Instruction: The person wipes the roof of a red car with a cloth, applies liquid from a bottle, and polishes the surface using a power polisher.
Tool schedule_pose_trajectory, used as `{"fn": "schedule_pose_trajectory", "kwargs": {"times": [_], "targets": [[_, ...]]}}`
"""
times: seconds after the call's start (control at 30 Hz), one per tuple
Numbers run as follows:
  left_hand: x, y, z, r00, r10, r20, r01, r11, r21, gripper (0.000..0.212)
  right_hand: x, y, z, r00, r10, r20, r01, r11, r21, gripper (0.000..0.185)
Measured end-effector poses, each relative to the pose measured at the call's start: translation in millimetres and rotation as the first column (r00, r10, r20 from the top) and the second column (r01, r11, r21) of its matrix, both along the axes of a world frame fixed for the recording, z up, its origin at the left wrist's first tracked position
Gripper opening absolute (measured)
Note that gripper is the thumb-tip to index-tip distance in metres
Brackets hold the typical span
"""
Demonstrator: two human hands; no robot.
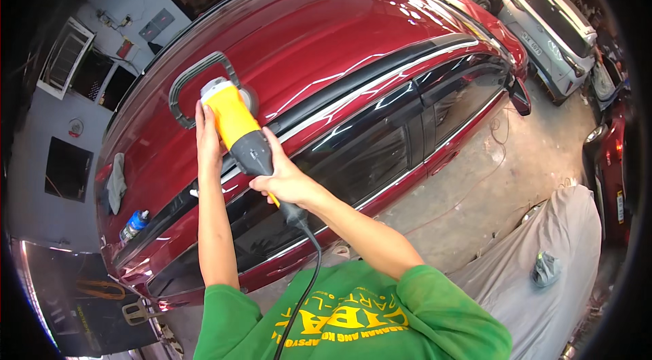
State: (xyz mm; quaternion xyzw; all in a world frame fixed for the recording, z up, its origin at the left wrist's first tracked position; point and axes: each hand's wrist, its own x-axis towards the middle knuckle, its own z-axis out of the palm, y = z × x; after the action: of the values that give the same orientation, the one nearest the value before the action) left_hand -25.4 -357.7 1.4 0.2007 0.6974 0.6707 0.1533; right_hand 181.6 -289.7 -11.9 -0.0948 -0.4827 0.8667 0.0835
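Note:
A yellow and black corded rotary polisher (235, 118) rests over the glossy dark red car roof (316, 39), beside the black roof rail (351, 77). My right hand (288, 179) is closed around its rear handle, near the black power cord (317, 258). My left hand (209, 136) lies along the left side of the yellow body, below the black loop handle (178, 82); its fingers point forward. The round pad (249, 100) shows only in part beside the tool's head, and whether it turns cannot be seen.
A blue-capped bottle (134, 225) and a grey cloth (116, 184) lie on the roof's rear part. A covered vehicle (540, 258) with a plastic bag (546, 269) on top is at the lower right. Other cars stand at the upper right. A thin cable (479, 187) crosses the concrete floor.

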Motion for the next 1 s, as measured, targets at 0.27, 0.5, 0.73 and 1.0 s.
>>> {"fn": "schedule_pose_trajectory", "kwargs": {"times": [0.27,0.5,0.73,1.0], "targets": [[-10,-34,-70,0.681,0.086,-0.728,-0.567,0.690,-0.449,0.037,29,88,13,0.921,-0.372,0.113,0.376,0.926,-0.016,0.108],[3,-21,-67,0.650,0.186,-0.737,-0.594,0.729,-0.340,0.037,35,144,6,0.843,-0.531,0.084,0.532,0.846,0.007,0.107],[3,-19,-68,0.617,0.201,-0.761,-0.598,0.748,-0.287,0.029,16,105,10,0.839,-0.538,0.084,0.540,0.842,-0.005,0.099],[2,-21,-67,0.645,0.214,-0.733,-0.486,0.855,-0.179,0.029,-14,16,17,0.867,-0.491,0.083,0.492,0.870,0.012,0.106]]}}
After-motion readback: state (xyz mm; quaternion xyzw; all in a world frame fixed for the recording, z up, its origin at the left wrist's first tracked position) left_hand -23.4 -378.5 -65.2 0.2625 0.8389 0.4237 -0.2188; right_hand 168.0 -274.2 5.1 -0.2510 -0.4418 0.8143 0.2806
